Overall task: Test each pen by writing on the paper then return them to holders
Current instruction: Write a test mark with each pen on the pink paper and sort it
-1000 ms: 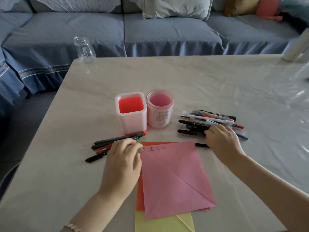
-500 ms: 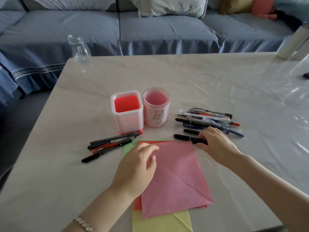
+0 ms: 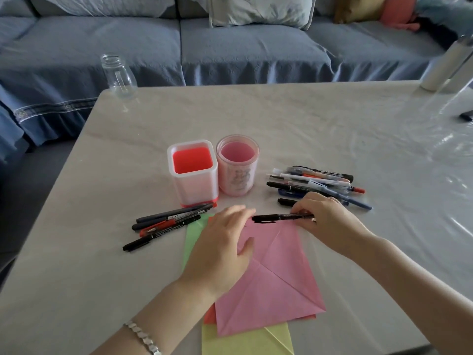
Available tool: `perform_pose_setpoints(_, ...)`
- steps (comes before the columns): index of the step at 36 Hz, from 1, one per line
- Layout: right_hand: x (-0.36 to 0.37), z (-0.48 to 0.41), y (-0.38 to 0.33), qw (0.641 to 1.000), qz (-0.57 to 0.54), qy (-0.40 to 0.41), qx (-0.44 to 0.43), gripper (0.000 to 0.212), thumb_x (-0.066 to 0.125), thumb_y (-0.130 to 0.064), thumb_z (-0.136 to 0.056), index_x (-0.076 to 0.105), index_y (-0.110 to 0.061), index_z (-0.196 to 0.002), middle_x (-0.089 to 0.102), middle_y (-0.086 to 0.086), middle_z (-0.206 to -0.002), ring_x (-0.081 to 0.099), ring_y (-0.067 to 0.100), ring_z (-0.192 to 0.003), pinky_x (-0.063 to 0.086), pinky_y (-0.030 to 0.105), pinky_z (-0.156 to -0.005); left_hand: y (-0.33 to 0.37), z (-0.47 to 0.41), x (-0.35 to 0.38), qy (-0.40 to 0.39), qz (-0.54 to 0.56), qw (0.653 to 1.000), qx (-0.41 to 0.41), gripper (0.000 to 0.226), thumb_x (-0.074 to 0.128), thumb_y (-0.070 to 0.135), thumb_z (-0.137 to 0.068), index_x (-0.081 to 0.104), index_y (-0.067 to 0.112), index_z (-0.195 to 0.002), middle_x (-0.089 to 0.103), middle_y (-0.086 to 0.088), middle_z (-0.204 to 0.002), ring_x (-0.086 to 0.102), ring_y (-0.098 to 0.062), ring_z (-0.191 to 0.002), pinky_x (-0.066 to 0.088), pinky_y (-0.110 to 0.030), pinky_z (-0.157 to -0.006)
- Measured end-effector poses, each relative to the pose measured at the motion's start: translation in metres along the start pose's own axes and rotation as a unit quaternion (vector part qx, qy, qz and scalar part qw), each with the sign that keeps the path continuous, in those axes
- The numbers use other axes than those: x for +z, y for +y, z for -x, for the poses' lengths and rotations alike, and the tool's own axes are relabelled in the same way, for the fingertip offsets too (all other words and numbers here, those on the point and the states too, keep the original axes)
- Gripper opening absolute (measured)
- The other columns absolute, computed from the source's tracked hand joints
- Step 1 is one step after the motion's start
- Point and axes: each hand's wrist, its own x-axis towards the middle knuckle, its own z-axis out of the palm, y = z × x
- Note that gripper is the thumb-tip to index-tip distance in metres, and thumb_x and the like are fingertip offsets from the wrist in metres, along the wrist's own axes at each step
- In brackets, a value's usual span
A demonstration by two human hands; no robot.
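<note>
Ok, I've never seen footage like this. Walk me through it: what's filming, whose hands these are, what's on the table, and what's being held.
There is no machine here. A person wears a camera on the head, looking down at their own two bare hands, so the single view is what they see.

The right hand holds a black pen level above the top edge of the pink paper. The left hand rests on that paper, its fingertips reaching the pen's end.

On the table stand two empty holders, a square one and a round one. Loose pens lie in two groups: a left group and a right pile. Green and yellow sheets peek from under the pink one. A glass jar stands at the far corner, before a blue sofa.
</note>
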Motion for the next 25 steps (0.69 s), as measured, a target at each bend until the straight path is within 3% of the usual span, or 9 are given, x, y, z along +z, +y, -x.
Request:
perform_pose_setpoints(3,-0.012,0.015,-0.034,0.997,-0.020,0.021,-0.067,0.017,0.066,-0.028,-0.082,0.067,-0.026,-0.099,0.055,-0.014,-0.092,0.057,0.011,-0.086,0.044,0.025,-0.074,-0.001,0.002,0.003,0.006,-0.012,0.999,0.043,0.045,0.042,0.036,-0.089,0.046,0.018,-0.130,0.054,-0.003,-0.129,0.042,-0.013,-0.121,0.030,-0.024,-0.103)
perform_pose_setpoints(8,-0.030,0.037,-0.067,0.985,-0.163,0.024,-0.052,0.014,0.074,-0.025,-0.073,0.071,-0.033,-0.084,0.067,-0.015,-0.076,0.062,0.006,-0.074,0.047,0.017,-0.068,0.007,0.005,-0.002,0.017,0.003,0.994,0.109,0.025,0.035,0.033,-0.097,0.053,0.021,-0.112,0.059,0.007,-0.097,0.049,-0.010,-0.089,0.040,-0.022,-0.078)
perform_pose_setpoints(9,-0.034,0.038,-0.070,0.970,-0.241,0.025,-0.025,0.016,0.075,-0.019,-0.071,0.071,-0.031,-0.080,0.069,-0.011,-0.072,0.064,0.006,-0.067,0.049,0.017,-0.065,0.008,0.007,-0.003,0.017,0.015,0.993,0.112,0.026,0.033,0.033,-0.099,0.052,0.020,-0.111,0.057,0.009,-0.094,0.048,-0.008,-0.086,0.039,-0.019,-0.076)
perform_pose_setpoints(11,-0.036,0.040,-0.074,0.897,-0.441,0.026,0.020,0.016,0.075,-0.004,-0.069,0.069,-0.018,-0.076,0.068,0.001,-0.061,0.062,0.012,-0.052,0.051,0.020,-0.053,0.013,0.011,-0.006,0.015,0.054,0.993,0.101,0.027,0.031,0.033,-0.099,0.051,0.018,-0.110,0.049,0.018,-0.085,0.044,0.002,-0.077,0.037,-0.010,-0.071)
perform_pose_setpoints(13,-0.033,0.041,-0.078,0.841,-0.539,0.036,0.031,0.017,0.077,-0.001,-0.065,0.064,-0.007,-0.074,0.062,0.008,-0.053,0.055,0.016,-0.043,0.045,0.021,-0.042,0.017,0.012,-0.009,0.008,0.086,0.992,0.087,0.031,0.032,0.032,-0.098,0.054,0.014,-0.108,0.046,0.020,-0.077,0.043,0.005,-0.069,0.036,-0.008,-0.065)
perform_pose_setpoints(16,-0.014,0.042,-0.089,0.843,-0.535,0.023,0.047,0.028,0.077,-0.026,-0.071,0.057,-0.007,-0.067,0.052,0.000,-0.044,0.044,0.011,-0.038,0.034,0.016,-0.038,0.023,0.010,-0.012,-0.029,0.085,0.989,0.114,0.030,0.032,0.031,-0.097,0.056,0.015,-0.102,0.059,0.007,-0.086,0.054,-0.009,-0.075,0.044,-0.026,-0.065)
perform_pose_setpoints(19,0.005,0.042,-0.099,0.848,-0.515,0.077,0.096,0.045,0.064,-0.045,-0.071,0.043,-0.009,-0.058,0.038,-0.001,-0.038,0.033,0.012,-0.035,0.027,0.018,-0.037,0.028,0.010,-0.012,-0.041,0.067,0.986,0.150,0.019,0.034,0.028,-0.097,0.052,0.022,-0.097,0.061,0.010,-0.083,0.053,-0.006,-0.070,0.038,-0.019,-0.058)
perform_pose_setpoints(22,0.015,0.042,-0.102,0.827,-0.541,0.100,0.115,0.042,0.061,-0.037,-0.079,0.035,-0.019,-0.050,0.030,-0.005,-0.039,0.026,0.010,-0.036,0.023,0.018,-0.038,0.025,0.014,-0.010,-0.046,0.057,0.987,0.143,0.027,0.031,0.033,-0.097,0.053,0.019,-0.103,0.063,0.005,-0.076,0.052,-0.011,-0.062,0.038,-0.023,-0.052)
perform_pose_setpoints(25,0.014,0.042,-0.100,0.796,-0.597,0.053,0.079,0.036,0.054,-0.022,-0.077,0.034,-0.023,-0.048,0.027,-0.007,-0.040,0.023,0.006,-0.035,0.021,0.014,-0.037,0.021,0.018,-0.013,-0.060,0.074,0.985,0.145,0.026,0.026,0.045,-0.097,0.045,0.030,-0.107,0.065,0.004,-0.073,0.054,-0.013,-0.056,0.040,-0.026,-0.052)
